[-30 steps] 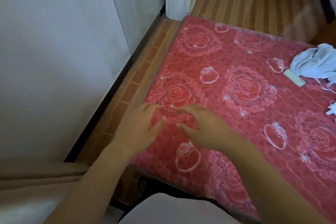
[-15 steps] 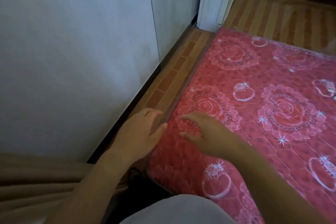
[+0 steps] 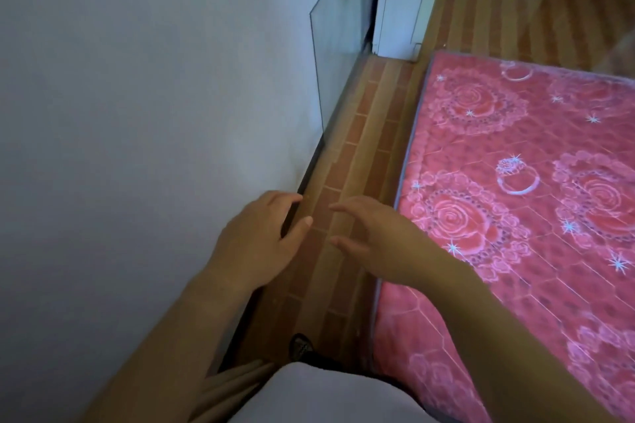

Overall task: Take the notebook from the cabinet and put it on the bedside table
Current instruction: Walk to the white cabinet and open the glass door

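Note:
No notebook, cabinet or bedside table shows in the head view. My left hand (image 3: 256,239) hovers in front of me over the strip of floor by the white wall, fingers spread and holding nothing. My right hand (image 3: 372,239) floats beside it, just left of the red mattress edge, fingers also apart and empty. The two hands are a small gap apart.
A red rose-patterned mattress (image 3: 515,203) fills the right side. Between it and the white wall (image 3: 137,113) runs a narrow brown tiled floor strip (image 3: 364,148). A glass pane (image 3: 338,45) leans against the wall ahead, with a white door frame (image 3: 400,10) beyond it.
The view has swung left, off the mattress toward the wall. Both hands, earlier over the mattress corner, now hang over the floor strip. The blue cloth and white remote have left the view.

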A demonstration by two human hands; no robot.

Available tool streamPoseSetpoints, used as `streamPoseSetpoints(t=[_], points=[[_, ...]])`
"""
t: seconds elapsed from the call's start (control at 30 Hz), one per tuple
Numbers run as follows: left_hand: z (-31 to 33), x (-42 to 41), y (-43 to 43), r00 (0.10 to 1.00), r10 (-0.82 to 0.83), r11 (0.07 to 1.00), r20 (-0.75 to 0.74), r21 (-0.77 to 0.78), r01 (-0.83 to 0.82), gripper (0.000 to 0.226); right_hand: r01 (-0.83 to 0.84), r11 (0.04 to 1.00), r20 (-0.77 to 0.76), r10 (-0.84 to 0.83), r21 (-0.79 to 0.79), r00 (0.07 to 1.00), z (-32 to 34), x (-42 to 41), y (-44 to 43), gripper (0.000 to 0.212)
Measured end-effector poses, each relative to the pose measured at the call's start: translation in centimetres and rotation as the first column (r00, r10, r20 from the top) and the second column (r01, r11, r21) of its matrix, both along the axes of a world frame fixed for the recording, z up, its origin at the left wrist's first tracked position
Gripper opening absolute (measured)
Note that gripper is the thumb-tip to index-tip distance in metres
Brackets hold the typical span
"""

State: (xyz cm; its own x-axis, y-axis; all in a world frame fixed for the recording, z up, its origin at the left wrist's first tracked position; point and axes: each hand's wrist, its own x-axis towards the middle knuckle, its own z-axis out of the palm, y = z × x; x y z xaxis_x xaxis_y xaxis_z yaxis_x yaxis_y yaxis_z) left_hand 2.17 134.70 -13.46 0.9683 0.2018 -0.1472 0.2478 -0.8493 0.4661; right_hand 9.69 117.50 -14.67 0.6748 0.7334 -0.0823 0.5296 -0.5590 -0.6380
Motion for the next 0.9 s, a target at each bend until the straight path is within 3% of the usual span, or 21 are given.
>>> streamPoseSetpoints(t=[0.43, 0.73, 0.9], points=[[-1.0, -2.7, 9.9, 0.991, 0.092, 0.996, -0.101, -0.001, -0.093, 0.049, -0.095, 0.990, -0.093, 0.086, -0.100, 0.992, -1.5, 0.4, 10.9, 0.053], [-1.4, 3.1, 10.7, 0.996, 0.005, 0.997, -0.090, -0.075, -0.012, 0.049, -0.024, 0.986, -0.063, 0.014, -0.164, 0.998, -0.7, 5.5, 10.2, 0.049], [-2.0, 10.6, 9.7, 0.990, -0.111, 0.989, -0.084, -0.109, 0.101, 0.048, 0.075, 0.983, -0.085, -0.090, -0.168, 0.992, -0.3, 10.3, 8.4, 0.049]])
